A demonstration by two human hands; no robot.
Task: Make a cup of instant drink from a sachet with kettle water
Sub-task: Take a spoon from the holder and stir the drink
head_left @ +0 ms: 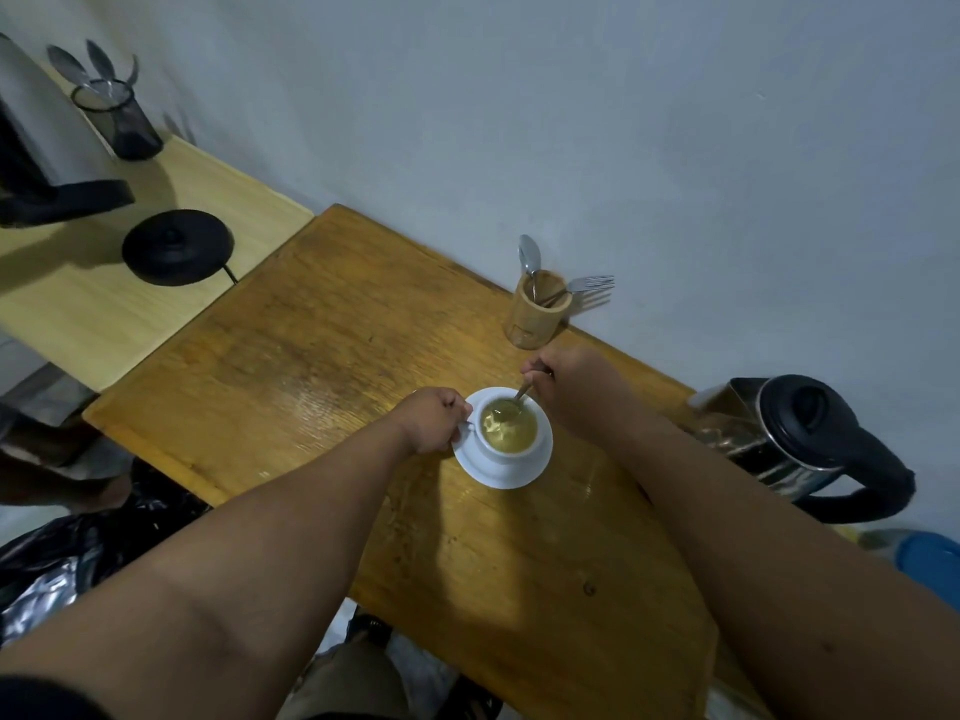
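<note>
A white cup [511,449] full of yellowish drink stands on a white saucer [498,472] on the wooden table [332,356]. My left hand [434,420] grips the cup's handle at its left side. My right hand [563,387] pinches the handle of a metal spoon [514,402] whose bowl dips into the drink. A steel kettle [795,439] with a black lid and handle stands on the table to the right, beyond my right forearm. No sachet is in sight.
A wooden holder [537,317] with a spoon and a fork stands by the wall behind the cup. On a paler table at left sit a black kettle base [176,246], a mesh cup of utensils [122,119] and an appliance [36,142]. A black bag [78,553] lies lower left.
</note>
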